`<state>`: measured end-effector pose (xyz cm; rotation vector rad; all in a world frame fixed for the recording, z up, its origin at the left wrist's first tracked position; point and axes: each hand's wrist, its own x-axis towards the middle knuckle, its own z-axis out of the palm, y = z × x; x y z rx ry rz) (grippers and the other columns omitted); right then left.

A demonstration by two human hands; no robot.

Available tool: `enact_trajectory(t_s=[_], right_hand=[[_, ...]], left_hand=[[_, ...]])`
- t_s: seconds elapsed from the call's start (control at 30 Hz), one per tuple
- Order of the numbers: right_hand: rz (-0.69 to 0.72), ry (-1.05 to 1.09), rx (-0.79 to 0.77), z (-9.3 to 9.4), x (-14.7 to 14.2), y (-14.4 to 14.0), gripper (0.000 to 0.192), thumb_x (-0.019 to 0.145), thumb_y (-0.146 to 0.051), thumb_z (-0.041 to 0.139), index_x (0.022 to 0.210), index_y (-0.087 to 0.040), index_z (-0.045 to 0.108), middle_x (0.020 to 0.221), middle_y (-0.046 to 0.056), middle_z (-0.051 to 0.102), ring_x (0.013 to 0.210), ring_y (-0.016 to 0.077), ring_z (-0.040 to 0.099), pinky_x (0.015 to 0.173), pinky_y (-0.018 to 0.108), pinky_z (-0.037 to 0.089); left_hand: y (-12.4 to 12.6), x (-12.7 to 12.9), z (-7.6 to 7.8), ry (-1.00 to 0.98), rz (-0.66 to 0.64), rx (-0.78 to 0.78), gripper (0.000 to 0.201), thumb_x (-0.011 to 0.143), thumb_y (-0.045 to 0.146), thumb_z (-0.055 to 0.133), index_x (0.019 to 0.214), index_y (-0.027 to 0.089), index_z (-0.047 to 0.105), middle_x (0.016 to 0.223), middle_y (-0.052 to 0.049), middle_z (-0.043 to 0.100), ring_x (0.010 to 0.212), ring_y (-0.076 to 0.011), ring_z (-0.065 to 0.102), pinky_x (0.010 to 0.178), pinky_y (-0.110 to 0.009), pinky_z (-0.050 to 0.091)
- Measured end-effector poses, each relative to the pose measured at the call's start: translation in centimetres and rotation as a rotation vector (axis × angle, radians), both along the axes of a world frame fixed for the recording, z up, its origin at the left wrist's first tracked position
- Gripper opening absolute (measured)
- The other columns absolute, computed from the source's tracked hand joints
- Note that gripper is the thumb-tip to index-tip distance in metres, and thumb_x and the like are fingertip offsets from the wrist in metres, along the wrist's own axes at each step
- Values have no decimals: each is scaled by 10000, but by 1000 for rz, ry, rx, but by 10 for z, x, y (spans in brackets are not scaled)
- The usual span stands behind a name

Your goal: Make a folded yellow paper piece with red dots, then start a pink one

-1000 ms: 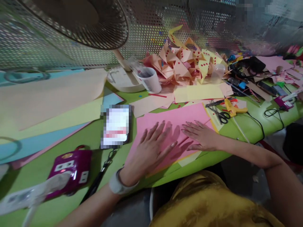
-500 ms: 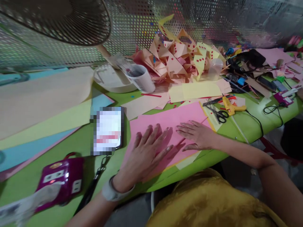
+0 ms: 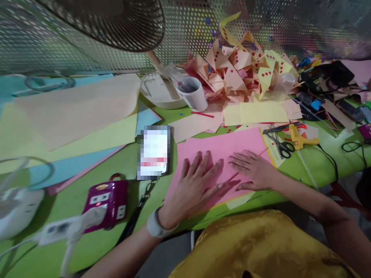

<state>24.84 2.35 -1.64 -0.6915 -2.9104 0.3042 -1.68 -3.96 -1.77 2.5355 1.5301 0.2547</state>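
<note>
A sheet of pink paper (image 3: 214, 144) lies on the green table, with a yellow edge showing along its right and lower sides. My left hand (image 3: 193, 185), a pale watch or band on its wrist, rests spread on the sheet's left half. Flat on the right half is my right hand (image 3: 253, 172), fingers pointing left. A thin reddish stick (image 3: 233, 177) runs slantwise across the paper and passes beneath my right hand. Black-handled scissors (image 3: 285, 150) and a yellow glue gun (image 3: 301, 138) lie just beyond the sheet's right edge.
A phone (image 3: 153, 152) with a black strap lies left of the sheet. Nearer me is a purple socket box (image 3: 106, 202) with a white plug. Behind stand a white cup (image 3: 194, 96), a fan (image 3: 116, 23) and a heap of paper scraps (image 3: 232, 73). Large coloured sheets (image 3: 87, 112) cover the left.
The camera has turned to the left, so everything sits further right in the picture. Both hands stay flat on the pink paper, with little visible movement over it.
</note>
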Motion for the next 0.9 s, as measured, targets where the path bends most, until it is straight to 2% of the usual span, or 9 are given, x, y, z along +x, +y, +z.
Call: enact_trajectory(t_s=[0.3, 0.43, 0.9], right_hand=[[-5, 22, 21, -3, 1, -3, 793, 953, -701, 371, 1489, -122, 449, 1575, 121, 397, 1494, 274, 327, 1254, 496, 205], [-2, 27, 17, -3, 1, -3, 771, 961, -678, 389, 1487, -118, 449, 1567, 128, 412, 1487, 268, 342, 1246, 499, 223], [-18, 34, -28, 2, -3, -2, 686, 967, -595, 480, 1481, -142, 466, 1543, 135, 450, 1463, 266, 388, 1224, 508, 273]], left_hand=[[-1, 0, 3, 20, -5, -25, 661, 992, 571, 396, 1577, 277, 307, 1645, -169, 259, 1515, -424, 185, 1159, -678, 186], [-1, -2, 3, 29, -9, -20, 671, 983, 579, 408, 1572, 269, 322, 1649, -178, 240, 1511, -446, 176, 1146, -694, 198], [-1, -2, 2, 14, 16, -7, 692, 980, 597, 379, 1577, 253, 317, 1648, -154, 257, 1517, -429, 171, 1162, -687, 195]])
